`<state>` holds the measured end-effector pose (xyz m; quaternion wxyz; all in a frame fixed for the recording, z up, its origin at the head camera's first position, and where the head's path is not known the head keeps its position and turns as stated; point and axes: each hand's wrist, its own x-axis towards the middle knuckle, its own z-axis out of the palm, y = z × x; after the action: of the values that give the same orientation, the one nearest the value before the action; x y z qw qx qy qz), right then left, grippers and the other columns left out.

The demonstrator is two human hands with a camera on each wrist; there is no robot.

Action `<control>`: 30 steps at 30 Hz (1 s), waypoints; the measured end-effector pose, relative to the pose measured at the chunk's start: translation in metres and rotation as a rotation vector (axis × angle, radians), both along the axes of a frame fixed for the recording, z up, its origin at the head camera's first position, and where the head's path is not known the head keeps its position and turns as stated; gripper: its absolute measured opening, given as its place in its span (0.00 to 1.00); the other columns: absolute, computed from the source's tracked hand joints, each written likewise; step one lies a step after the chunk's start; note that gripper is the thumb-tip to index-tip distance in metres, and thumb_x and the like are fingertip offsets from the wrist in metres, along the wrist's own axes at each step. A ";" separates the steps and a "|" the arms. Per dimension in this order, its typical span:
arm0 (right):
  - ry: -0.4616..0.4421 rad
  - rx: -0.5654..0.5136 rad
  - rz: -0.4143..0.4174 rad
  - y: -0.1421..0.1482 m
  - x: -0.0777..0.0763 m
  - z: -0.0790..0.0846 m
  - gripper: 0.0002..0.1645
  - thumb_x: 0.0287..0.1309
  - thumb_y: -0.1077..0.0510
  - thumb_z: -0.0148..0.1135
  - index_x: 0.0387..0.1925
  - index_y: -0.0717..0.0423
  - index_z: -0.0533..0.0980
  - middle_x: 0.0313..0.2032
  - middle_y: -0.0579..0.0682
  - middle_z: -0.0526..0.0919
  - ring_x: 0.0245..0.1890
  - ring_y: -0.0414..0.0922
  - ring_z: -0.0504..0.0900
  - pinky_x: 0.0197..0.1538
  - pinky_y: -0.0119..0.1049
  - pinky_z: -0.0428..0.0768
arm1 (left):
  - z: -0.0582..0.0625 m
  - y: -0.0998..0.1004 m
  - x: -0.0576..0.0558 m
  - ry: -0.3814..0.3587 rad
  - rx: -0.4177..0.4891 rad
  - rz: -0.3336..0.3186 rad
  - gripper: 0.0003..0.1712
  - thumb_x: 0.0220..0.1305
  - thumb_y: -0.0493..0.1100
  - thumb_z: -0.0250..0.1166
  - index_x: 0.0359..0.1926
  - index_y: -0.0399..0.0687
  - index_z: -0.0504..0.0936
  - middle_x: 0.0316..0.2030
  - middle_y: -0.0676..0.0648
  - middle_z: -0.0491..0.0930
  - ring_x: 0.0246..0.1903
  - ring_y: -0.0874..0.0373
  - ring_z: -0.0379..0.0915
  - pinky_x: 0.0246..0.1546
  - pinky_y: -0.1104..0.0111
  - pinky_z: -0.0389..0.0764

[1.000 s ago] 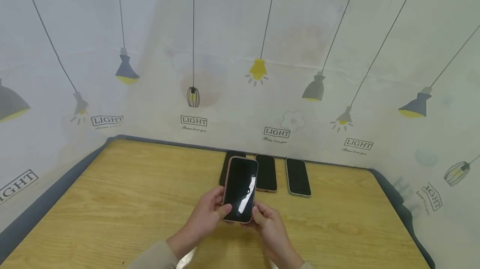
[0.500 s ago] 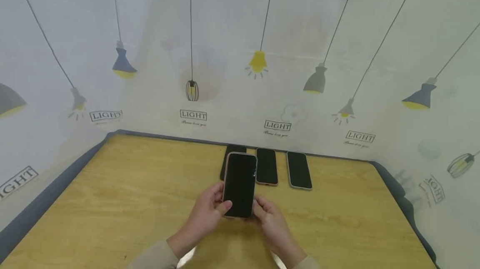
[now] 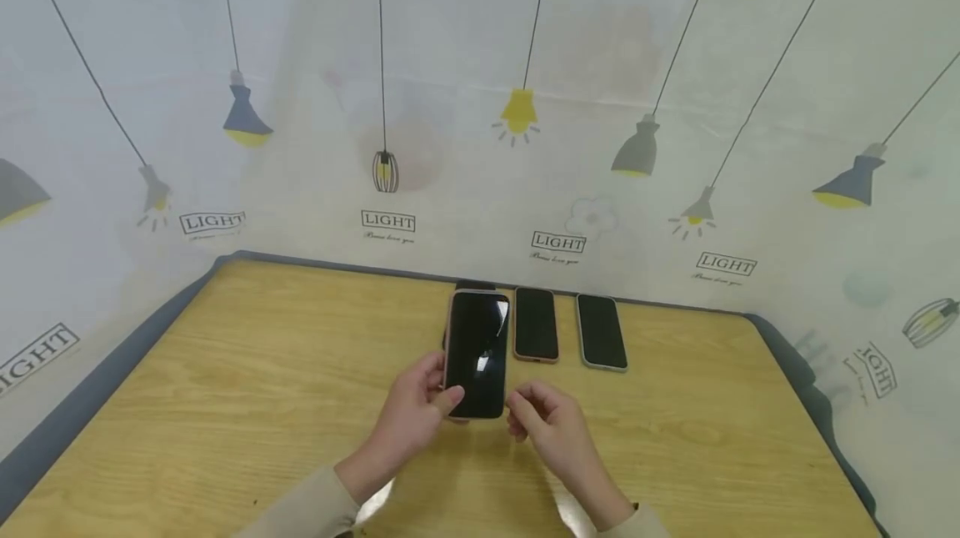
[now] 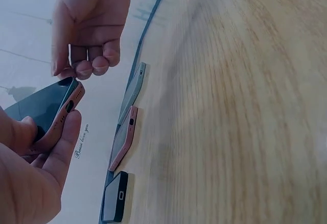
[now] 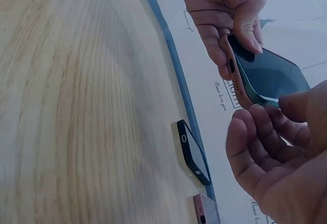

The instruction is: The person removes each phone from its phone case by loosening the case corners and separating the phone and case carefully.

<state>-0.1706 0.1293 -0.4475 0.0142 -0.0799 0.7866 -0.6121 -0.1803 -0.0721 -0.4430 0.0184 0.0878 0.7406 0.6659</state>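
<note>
My left hand [image 3: 412,409] grips a smartphone [image 3: 476,354] by its lower left side, with the thumb over the screen edge and fingers beneath. Its screen is dark and shows a bright reflection. Round it is a pink case [image 5: 238,83]; at the lower right corner a teal phone edge [image 5: 263,100] stands above the case rim. Beside that corner is my right hand [image 3: 558,429], fingers loosely curled and fingertips very near the case; whether they touch cannot be told. Behind the held phone lies a black-cased phone [image 4: 114,197], mostly covered in the head view.
On the table [image 3: 300,371], a pink-cased phone [image 3: 536,324] and a pale-cased phone [image 3: 602,332] lie screen up near the back edge, right of the held phone. A pale sheet [image 3: 450,46] printed with lamps rises behind the table.
My right hand has come slightly away from the held phone's lower right corner, while my left keeps its grip. The reflection on the screen has shifted. The head view has tilted down slightly.
</note>
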 end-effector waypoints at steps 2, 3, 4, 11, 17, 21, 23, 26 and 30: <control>0.030 0.056 0.017 -0.001 0.001 0.001 0.10 0.64 0.61 0.60 0.29 0.63 0.77 0.22 0.54 0.79 0.19 0.42 0.79 0.23 0.35 0.83 | 0.000 0.000 0.000 -0.010 0.019 -0.010 0.17 0.63 0.27 0.60 0.53 0.34 0.74 0.44 0.35 0.84 0.37 0.50 0.84 0.35 0.66 0.86; 0.041 0.083 0.020 -0.001 0.001 0.001 0.10 0.64 0.59 0.61 0.28 0.61 0.78 0.21 0.53 0.79 0.18 0.42 0.79 0.22 0.34 0.83 | 0.000 0.000 0.001 -0.013 0.029 -0.016 0.17 0.63 0.26 0.60 0.54 0.33 0.74 0.44 0.34 0.83 0.37 0.49 0.84 0.34 0.65 0.86; 0.054 0.115 0.021 -0.002 0.001 0.001 0.10 0.64 0.58 0.62 0.28 0.58 0.78 0.20 0.52 0.79 0.17 0.41 0.78 0.21 0.34 0.82 | -0.001 0.001 0.001 -0.015 0.038 -0.021 0.18 0.63 0.26 0.60 0.54 0.33 0.74 0.44 0.34 0.83 0.37 0.49 0.84 0.34 0.65 0.87; 0.128 0.301 0.012 -0.006 0.004 0.008 0.15 0.61 0.52 0.66 0.24 0.56 0.76 0.15 0.45 0.77 0.13 0.41 0.79 0.17 0.28 0.77 | -0.002 0.001 0.003 -0.019 0.084 -0.060 0.19 0.62 0.25 0.59 0.55 0.32 0.73 0.43 0.33 0.83 0.36 0.48 0.84 0.30 0.63 0.87; 0.153 0.398 0.049 -0.008 0.004 0.015 0.22 0.61 0.47 0.65 0.19 0.56 0.73 0.10 0.41 0.74 0.09 0.37 0.75 0.13 0.26 0.69 | 0.000 -0.002 0.004 -0.029 0.079 -0.106 0.19 0.64 0.25 0.58 0.56 0.33 0.72 0.45 0.33 0.82 0.40 0.48 0.84 0.32 0.62 0.87; 0.205 0.468 0.043 -0.011 0.005 0.018 0.23 0.61 0.48 0.65 0.16 0.54 0.72 0.09 0.38 0.70 0.08 0.31 0.68 0.12 0.24 0.64 | 0.002 -0.003 0.006 -0.028 0.077 -0.113 0.18 0.64 0.26 0.58 0.55 0.33 0.73 0.46 0.33 0.82 0.41 0.47 0.83 0.34 0.63 0.87; 0.262 0.525 0.019 -0.014 0.006 0.019 0.23 0.60 0.50 0.66 0.14 0.52 0.71 0.09 0.38 0.67 0.09 0.30 0.63 0.12 0.23 0.62 | 0.003 -0.003 0.006 -0.019 0.069 -0.108 0.17 0.64 0.26 0.58 0.54 0.33 0.73 0.46 0.33 0.82 0.41 0.47 0.83 0.34 0.64 0.87; 0.333 0.586 -0.021 -0.017 0.007 0.020 0.22 0.58 0.51 0.68 0.13 0.51 0.71 0.10 0.37 0.65 0.11 0.30 0.59 0.13 0.23 0.59 | 0.005 -0.003 0.007 -0.011 0.062 -0.102 0.16 0.64 0.26 0.58 0.53 0.33 0.74 0.45 0.34 0.83 0.39 0.48 0.84 0.33 0.64 0.87; 0.308 0.562 -0.034 -0.019 0.007 0.020 0.21 0.56 0.50 0.69 0.14 0.51 0.72 0.11 0.38 0.68 0.11 0.30 0.60 0.14 0.23 0.60 | 0.005 -0.003 0.007 -0.012 0.052 -0.105 0.17 0.63 0.25 0.59 0.53 0.34 0.74 0.43 0.35 0.84 0.36 0.51 0.84 0.32 0.64 0.87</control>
<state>-0.1631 0.1107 -0.4276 -0.0935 -0.1515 0.9191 -0.3516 -0.1734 -0.0751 -0.4376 0.0552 0.1231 0.7173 0.6836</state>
